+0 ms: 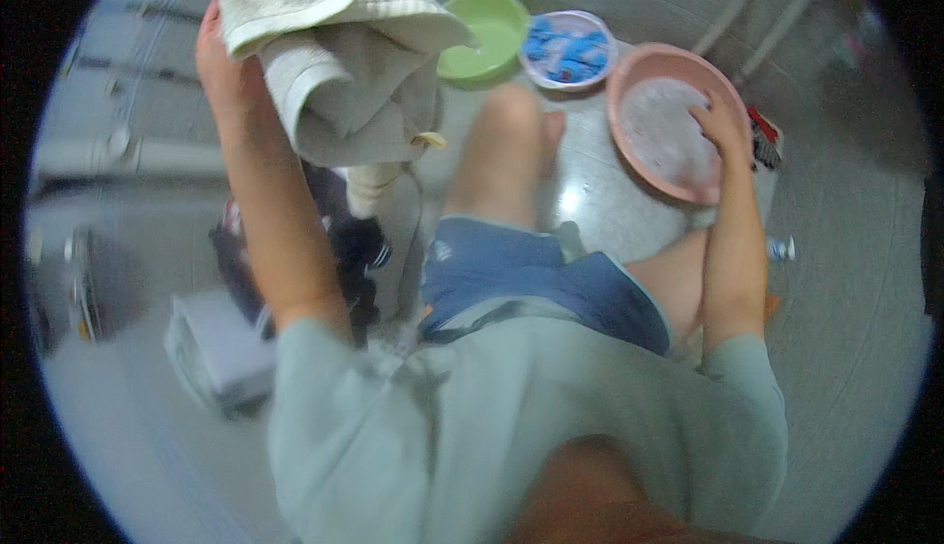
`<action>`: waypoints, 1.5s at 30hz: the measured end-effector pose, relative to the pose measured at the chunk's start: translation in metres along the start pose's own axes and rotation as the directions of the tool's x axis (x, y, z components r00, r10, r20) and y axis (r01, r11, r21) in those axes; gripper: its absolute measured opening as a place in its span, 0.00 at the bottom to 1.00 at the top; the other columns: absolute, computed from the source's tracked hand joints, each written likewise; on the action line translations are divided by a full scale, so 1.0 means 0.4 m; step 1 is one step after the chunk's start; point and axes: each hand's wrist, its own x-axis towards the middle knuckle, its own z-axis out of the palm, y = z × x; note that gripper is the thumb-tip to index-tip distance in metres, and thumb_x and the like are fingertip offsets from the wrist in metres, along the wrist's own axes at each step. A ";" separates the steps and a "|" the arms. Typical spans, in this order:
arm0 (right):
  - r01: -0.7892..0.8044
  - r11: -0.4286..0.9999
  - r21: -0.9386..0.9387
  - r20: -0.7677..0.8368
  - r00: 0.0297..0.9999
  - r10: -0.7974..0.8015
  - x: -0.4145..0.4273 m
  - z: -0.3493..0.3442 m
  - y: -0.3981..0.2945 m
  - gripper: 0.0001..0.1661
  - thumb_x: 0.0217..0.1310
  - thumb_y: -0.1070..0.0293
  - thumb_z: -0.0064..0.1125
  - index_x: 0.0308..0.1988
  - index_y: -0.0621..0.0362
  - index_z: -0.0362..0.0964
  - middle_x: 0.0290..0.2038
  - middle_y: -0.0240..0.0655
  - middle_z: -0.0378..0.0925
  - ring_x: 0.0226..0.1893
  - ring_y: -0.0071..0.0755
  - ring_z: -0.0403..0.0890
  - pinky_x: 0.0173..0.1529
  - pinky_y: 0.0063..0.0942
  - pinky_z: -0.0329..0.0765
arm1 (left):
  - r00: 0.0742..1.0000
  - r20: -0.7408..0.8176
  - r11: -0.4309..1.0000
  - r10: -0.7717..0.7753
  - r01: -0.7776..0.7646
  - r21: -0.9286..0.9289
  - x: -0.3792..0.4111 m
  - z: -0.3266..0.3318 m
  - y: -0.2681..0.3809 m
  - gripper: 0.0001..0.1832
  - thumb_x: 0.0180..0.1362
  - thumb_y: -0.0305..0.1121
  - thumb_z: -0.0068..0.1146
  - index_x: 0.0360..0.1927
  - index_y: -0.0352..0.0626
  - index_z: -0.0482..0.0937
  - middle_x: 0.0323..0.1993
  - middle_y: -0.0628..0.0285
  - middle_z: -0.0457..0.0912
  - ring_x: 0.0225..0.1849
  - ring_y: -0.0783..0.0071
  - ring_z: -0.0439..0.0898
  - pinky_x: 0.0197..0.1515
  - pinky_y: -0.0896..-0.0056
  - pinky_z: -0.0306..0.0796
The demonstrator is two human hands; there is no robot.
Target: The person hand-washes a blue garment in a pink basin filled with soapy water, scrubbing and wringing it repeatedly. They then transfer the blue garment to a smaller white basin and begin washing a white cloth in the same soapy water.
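Observation:
A pale cream terry towel point(346, 64) hangs in loose folds at the upper left. My left hand point(221, 57) grips its left edge, and some fingers are hidden behind the cloth. At the right stands a pink plastic basin point(627, 145) holding cloudy, sudsy water point(660, 127). Over its right side reaches my right hand point(717, 125), fingers apart and nothing visible in them. Whether the fingertips touch the water I cannot tell.
Beyond my knee sit a green basin point(490, 38) and a white basin point(569, 79) with blue cloth point(568, 50) inside. Dark clothes point(354, 234) are heaped at the left above a whitish box-like container point(225, 345). A small bottle point(780, 248) lies right of my arm.

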 end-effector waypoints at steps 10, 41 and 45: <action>-0.026 0.971 0.236 -0.290 0.952 0.096 -0.062 -0.083 0.133 0.38 0.51 0.61 0.64 0.60 0.64 0.66 0.60 0.50 0.71 0.62 0.48 0.70 0.65 0.35 0.66 | 0.808 0.586 0.712 -0.057 0.445 -0.544 0.006 0.629 -0.087 0.11 0.62 0.30 0.51 0.45 0.35 0.77 0.39 0.57 0.81 0.41 0.66 0.81 0.46 0.66 0.76; 0.492 0.037 0.870 -0.459 0.835 -0.305 -0.472 -0.297 -0.177 0.24 0.67 0.50 0.51 0.24 0.56 0.72 0.24 0.27 0.71 0.23 0.26 0.71 0.27 0.27 0.67 | 0.442 0.717 0.614 -0.539 0.789 -0.024 -0.494 1.163 -0.518 0.15 0.60 0.30 0.53 0.48 0.34 0.73 0.39 0.58 0.77 0.41 0.68 0.76 0.43 0.66 0.73; 0.495 -0.400 0.772 -0.631 0.672 -0.386 -0.468 -0.318 -0.286 0.28 0.66 0.45 0.51 0.24 0.57 0.71 0.21 0.29 0.70 0.20 0.27 0.72 0.21 0.28 0.65 | 0.356 0.810 0.583 -0.466 0.812 -0.022 -0.458 1.100 -0.518 0.11 0.62 0.28 0.49 0.47 0.37 0.74 0.40 0.57 0.79 0.41 0.65 0.79 0.44 0.62 0.75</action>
